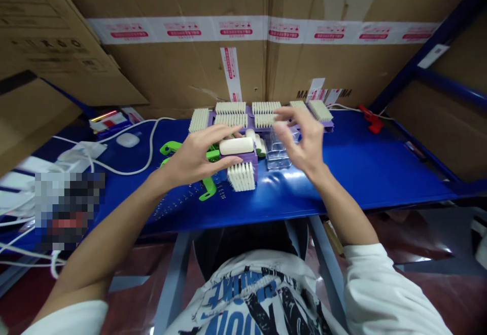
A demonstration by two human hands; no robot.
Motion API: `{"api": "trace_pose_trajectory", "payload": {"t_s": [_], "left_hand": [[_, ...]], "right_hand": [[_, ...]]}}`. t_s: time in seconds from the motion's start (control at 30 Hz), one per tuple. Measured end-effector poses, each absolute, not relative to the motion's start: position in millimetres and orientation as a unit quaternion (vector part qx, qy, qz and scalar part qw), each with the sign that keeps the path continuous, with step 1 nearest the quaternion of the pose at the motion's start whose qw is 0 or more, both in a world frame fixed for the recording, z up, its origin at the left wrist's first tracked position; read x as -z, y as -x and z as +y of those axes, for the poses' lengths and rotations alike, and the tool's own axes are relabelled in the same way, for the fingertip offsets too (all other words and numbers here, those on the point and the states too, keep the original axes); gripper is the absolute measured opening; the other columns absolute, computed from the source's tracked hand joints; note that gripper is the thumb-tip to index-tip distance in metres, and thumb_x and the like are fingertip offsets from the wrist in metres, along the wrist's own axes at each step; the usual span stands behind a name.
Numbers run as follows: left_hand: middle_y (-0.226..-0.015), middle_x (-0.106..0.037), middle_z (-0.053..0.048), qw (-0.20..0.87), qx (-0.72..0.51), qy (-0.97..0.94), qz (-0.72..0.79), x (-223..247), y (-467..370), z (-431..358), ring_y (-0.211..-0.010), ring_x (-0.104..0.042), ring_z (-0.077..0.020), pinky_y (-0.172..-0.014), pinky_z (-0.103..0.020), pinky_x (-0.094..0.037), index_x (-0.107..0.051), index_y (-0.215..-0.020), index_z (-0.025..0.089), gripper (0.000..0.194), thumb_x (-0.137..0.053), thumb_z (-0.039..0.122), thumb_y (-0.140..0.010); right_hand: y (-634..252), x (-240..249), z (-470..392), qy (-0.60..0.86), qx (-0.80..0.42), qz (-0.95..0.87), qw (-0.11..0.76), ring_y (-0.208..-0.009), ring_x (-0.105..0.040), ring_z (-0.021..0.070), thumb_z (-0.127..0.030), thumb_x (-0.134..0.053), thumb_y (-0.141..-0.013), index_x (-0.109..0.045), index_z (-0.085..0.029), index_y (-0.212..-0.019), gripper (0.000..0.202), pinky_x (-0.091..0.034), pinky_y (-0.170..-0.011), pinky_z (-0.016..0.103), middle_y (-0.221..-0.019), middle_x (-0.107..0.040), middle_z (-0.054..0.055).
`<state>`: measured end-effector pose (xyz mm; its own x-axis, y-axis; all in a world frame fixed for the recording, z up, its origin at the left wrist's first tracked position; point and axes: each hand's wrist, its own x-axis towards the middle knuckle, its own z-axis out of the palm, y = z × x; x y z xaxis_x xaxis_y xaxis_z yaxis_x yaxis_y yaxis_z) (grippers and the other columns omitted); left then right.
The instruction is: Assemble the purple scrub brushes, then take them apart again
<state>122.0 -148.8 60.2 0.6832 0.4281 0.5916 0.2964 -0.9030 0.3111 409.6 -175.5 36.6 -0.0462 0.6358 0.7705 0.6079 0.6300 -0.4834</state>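
Observation:
My left hand (203, 155) is spread at the left end of a ribbed cream roller (236, 146), thumb and fingers apart; whether it touches the roller is unclear. Below the roller a purple holder (255, 166) bears a cream bristle block (241, 176). My right hand (302, 137) hovers with thumb and fingers apart, holding nothing, over clear plastic pieces (277, 158). Several cream bristle blocks (230, 108) on purple bases stand in rows behind. Bright green handles (208, 189) lie left of the holder, partly behind my left hand.
The blue table (342, 173) carries a white mouse (128, 139), white cables (150, 147) and a power strip (81, 153) on the left. A red tool (371, 119) lies at the back right. Cardboard (171, 71) walls the back.

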Motion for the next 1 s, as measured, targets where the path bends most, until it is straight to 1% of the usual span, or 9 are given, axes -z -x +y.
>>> {"api": "trace_pose_trajectory", "payload": {"t_s": [0.07,0.13,0.2,0.27,0.37,0.47,0.67,0.8,1.0], "left_hand": [[-0.126,-0.083,-0.01,0.09,-0.406,-0.893,0.174,-49,-120,-147,-0.114,-0.08,-0.0251,-0.101,-0.039,-0.068,-0.082,-0.14,0.029,0.041,-0.087,0.047,-0.103],[-0.127,-0.081,-0.008,0.07,-0.472,-0.867,0.143,-38,-121,-148,-0.113,-0.081,-0.0223,-0.092,-0.035,-0.07,-0.087,-0.126,0.034,0.023,-0.089,0.036,-0.102],[-0.13,-0.079,-0.007,0.055,-0.517,-0.842,0.142,-28,-122,-151,-0.113,-0.081,-0.0218,-0.088,-0.033,-0.072,-0.088,-0.12,0.036,0.021,-0.092,0.035,-0.1],[-0.136,-0.076,-0.009,0.08,-0.54,-0.822,0.162,-20,-123,-153,-0.112,-0.082,-0.0228,-0.088,-0.035,-0.074,-0.084,-0.132,0.035,0.039,-0.096,0.043,-0.095],[-0.144,-0.069,-0.012,0.162,-0.555,-0.796,0.179,-12,-124,-153,-0.108,-0.083,-0.0229,-0.091,-0.036,-0.075,-0.074,-0.151,0.03,0.072,-0.099,0.058,-0.089],[-0.142,-0.07,-0.013,0.205,-0.553,-0.782,0.2,-8,-124,-148,-0.118,-0.08,-0.0259,-0.097,-0.038,-0.074,-0.075,-0.145,0.026,0.077,-0.098,0.068,-0.085],[-0.148,-0.068,-0.016,0.271,-0.562,-0.756,0.198,-3,-126,-142,-0.121,-0.079,-0.0289,-0.093,-0.037,-0.074,-0.065,-0.155,0.029,0.096,-0.103,0.069,-0.076],[-0.147,-0.069,-0.015,0.283,-0.556,-0.758,0.19,-2,-126,-143,-0.114,-0.08,-0.0271,-0.09,-0.035,-0.073,-0.061,-0.158,0.03,0.101,-0.104,0.068,-0.075],[-0.143,-0.069,-0.014,0.295,-0.549,-0.758,0.193,-1,-126,-143,-0.103,-0.079,-0.0214,-0.091,-0.033,-0.073,-0.06,-0.158,0.029,0.102,-0.104,0.068,-0.075]], "right_hand": [[-427,-32,-164,0.51,0.087,-0.687,0.51,-0.11,-0.073,0.0323,-0.069,-0.068,-0.107,-0.079,-0.025,-0.121,0.048,-0.059,-0.102,0.051,-0.114,-0.082,0.014],[-441,-22,-151,0.558,0.137,-0.683,0.451,-0.109,-0.071,0.0364,-0.073,-0.079,-0.098,-0.08,-0.023,-0.128,0.058,-0.059,-0.1,0.054,-0.109,-0.082,0.016],[-449,-11,-142,0.57,0.14,-0.701,0.405,-0.103,-0.071,0.037,-0.074,-0.083,-0.093,-0.08,-0.021,-0.132,0.066,-0.06,-0.097,0.055,-0.098,-0.081,0.015],[-451,-8,-140,0.564,0.126,-0.71,0.401,-0.101,-0.072,0.0359,-0.068,-0.081,-0.097,-0.08,-0.021,-0.13,0.057,-0.061,-0.098,0.056,-0.093,-0.08,0.014],[-439,-23,-152,0.496,0.085,-0.716,0.483,-0.111,-0.075,0.035,-0.055,-0.075,-0.105,-0.079,-0.025,-0.138,0.044,-0.061,-0.106,0.059,-0.116,-0.082,0.014],[-414,-49,-172,0.369,-0.002,-0.754,0.543,-0.119,-0.078,0.0317,-0.048,-0.074,-0.109,-0.073,-0.032,-0.153,0.047,-0.064,-0.109,0.056,-0.135,-0.08,0.01],[-375,-75,-189,0.27,-0.057,-0.882,0.382,-0.116,-0.079,0.0259,-0.042,-0.075,-0.111,-0.077,-0.033,-0.153,0.043,-0.066,-0.103,0.045,-0.13,-0.083,0.008],[-373,-73,-186,0.266,-0.054,-0.894,0.355,-0.106,-0.078,0.0225,-0.036,-0.075,-0.112,-0.072,-0.03,-0.159,0.048,-0.066,-0.097,0.041,-0.124,-0.082,0.008],[-380,-78,-191,0.285,-0.056,-0.903,0.318,-0.119,-0.08,0.0258,-0.039,-0.075,-0.112,-0.073,-0.033,-0.159,0.047,-0.066,-0.103,0.043,-0.133,-0.083,0.009]]}}
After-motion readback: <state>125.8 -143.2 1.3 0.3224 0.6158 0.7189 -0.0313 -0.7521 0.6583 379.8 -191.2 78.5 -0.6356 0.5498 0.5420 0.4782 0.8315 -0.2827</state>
